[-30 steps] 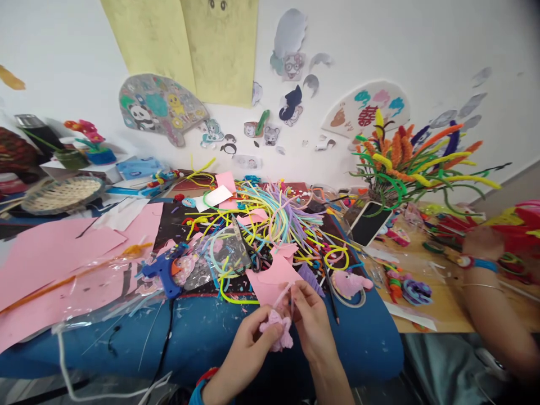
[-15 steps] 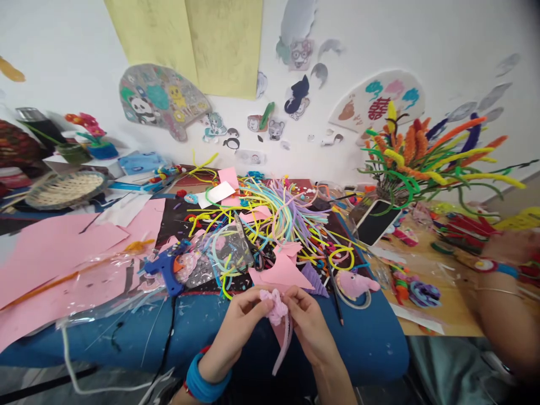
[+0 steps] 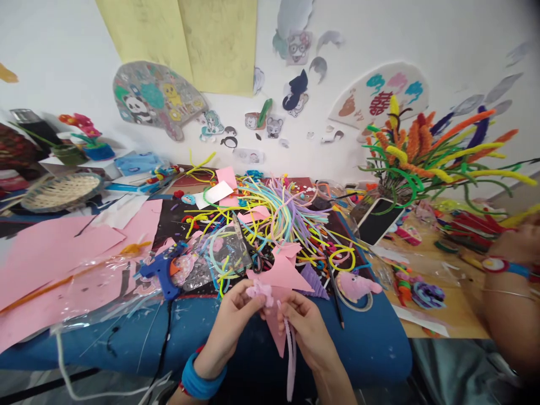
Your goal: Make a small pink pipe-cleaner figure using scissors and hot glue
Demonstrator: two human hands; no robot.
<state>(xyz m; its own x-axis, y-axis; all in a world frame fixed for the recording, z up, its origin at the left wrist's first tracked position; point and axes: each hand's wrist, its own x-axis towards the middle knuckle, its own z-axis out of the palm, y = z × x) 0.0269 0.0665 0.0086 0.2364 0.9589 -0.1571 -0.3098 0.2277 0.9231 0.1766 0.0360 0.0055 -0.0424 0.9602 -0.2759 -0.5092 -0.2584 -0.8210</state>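
A small light-pink shape of bent pipe cleaner [image 3: 260,291] is pinched between the thumb and fingers of my left hand [image 3: 235,316]. My right hand [image 3: 307,327] grips a loose pale-pink pipe cleaner strand [image 3: 291,365], whose tail hangs down below the fingers. A slight gap separates the two hands; whether the strand joins the shape is hard to see. Behind and under them lie pieces of pink paper [image 3: 283,273], one pointed end reaching down between my wrists. Just past the right hand are a pencil [image 3: 338,306] and a pink crafted piece [image 3: 356,286] on a tape roll [image 3: 363,304].
A heap of colourful pipe cleaners [image 3: 291,205] covers the table's middle. On the left lie a blue glue gun [image 3: 164,275] with a cord and pink sheets [image 3: 63,242]. Scissors [image 3: 253,260] rest centrally. A phone [image 3: 379,221] leans at right, near another person's arm [image 3: 512,298].
My hands have moved apart: the left went slightly left with the pink shape, while the right drew the strand lower and to the right. More of the strand's tail shows.
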